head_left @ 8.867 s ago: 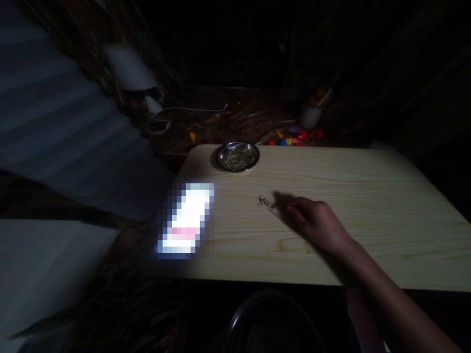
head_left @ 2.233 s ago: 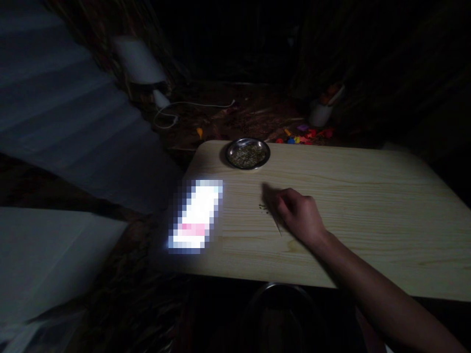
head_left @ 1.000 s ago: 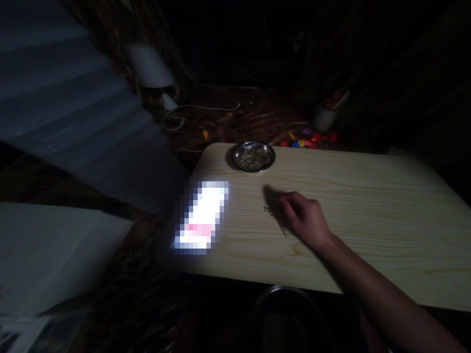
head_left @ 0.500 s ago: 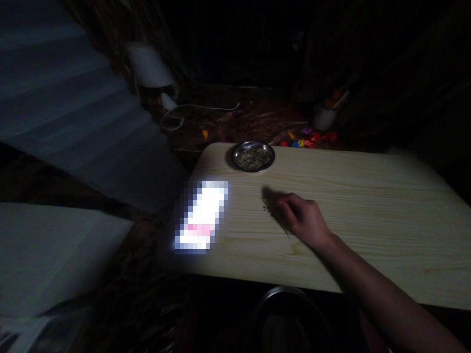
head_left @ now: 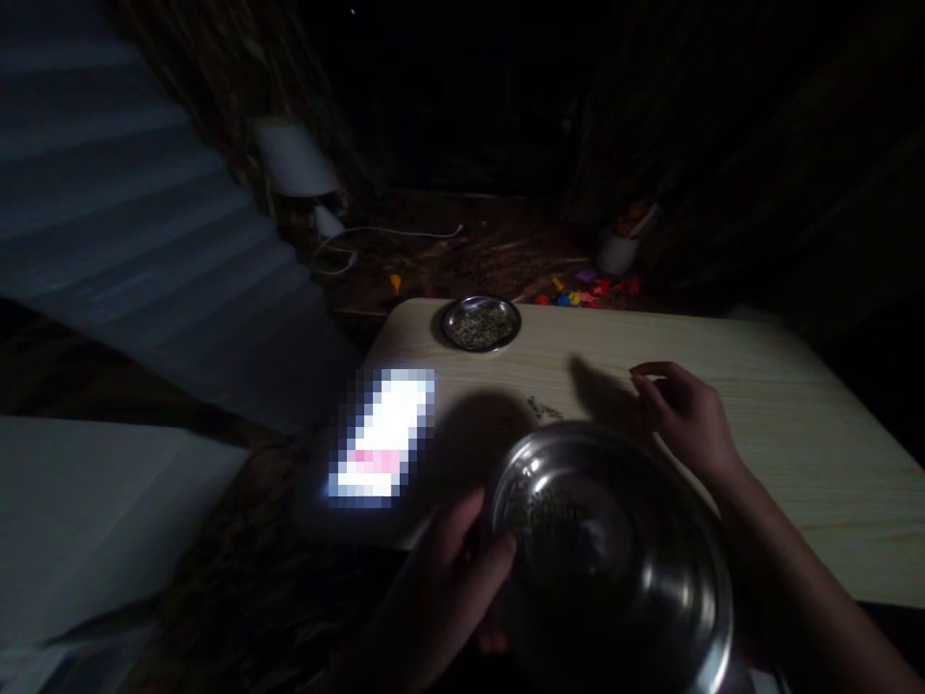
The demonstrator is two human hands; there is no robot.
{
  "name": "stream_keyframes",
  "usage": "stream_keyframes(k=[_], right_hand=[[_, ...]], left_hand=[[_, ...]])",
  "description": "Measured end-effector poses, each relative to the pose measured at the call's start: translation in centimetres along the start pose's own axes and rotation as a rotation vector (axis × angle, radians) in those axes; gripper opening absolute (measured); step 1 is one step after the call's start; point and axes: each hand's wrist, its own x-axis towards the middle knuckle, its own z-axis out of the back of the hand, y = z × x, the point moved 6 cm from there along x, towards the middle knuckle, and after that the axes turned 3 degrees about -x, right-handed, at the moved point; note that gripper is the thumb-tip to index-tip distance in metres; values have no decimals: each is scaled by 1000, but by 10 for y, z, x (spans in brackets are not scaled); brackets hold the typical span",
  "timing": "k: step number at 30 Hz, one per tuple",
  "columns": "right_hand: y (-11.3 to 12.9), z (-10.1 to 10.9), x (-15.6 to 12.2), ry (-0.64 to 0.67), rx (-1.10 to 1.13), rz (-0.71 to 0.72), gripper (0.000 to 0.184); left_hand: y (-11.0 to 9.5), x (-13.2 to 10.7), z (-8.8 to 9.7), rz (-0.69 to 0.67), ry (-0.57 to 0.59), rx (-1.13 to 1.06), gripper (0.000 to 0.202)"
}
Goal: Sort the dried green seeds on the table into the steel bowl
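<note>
My left hand grips the left rim of a large steel bowl, held up over the near edge of the pale wooden table; some dark bits lie inside the bowl. My right hand hovers just beyond the bowl's far rim, fingers curled with the tips pinched together; what they hold is too small to make out. A small scatter of dark seeds or herbs lies on the table just left of that hand.
A small steel dish of greenish-brown bits sits at the table's far left. A lit phone lies at the left edge. Beyond are a white cable, a white cup and colourful small pieces. The room is very dark.
The steel bowl came up from below the table edge, with my left hand now on its rim. My right hand left the scatter, moving right and back.
</note>
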Motion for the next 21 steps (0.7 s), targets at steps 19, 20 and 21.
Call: stream_keyframes(k=[19, 20, 21], right_hand=[[-87, 33, -30, 171, -772, -119, 29], [-85, 32, -31, 173, -798, -114, 28], [-84, 31, -32, 172, -819, -109, 28]], left_hand=[[-143, 161, -86, -259, 86, 138, 37], [-143, 163, -87, -262, 92, 144, 39], [-143, 164, -88, -265, 95, 152, 41]])
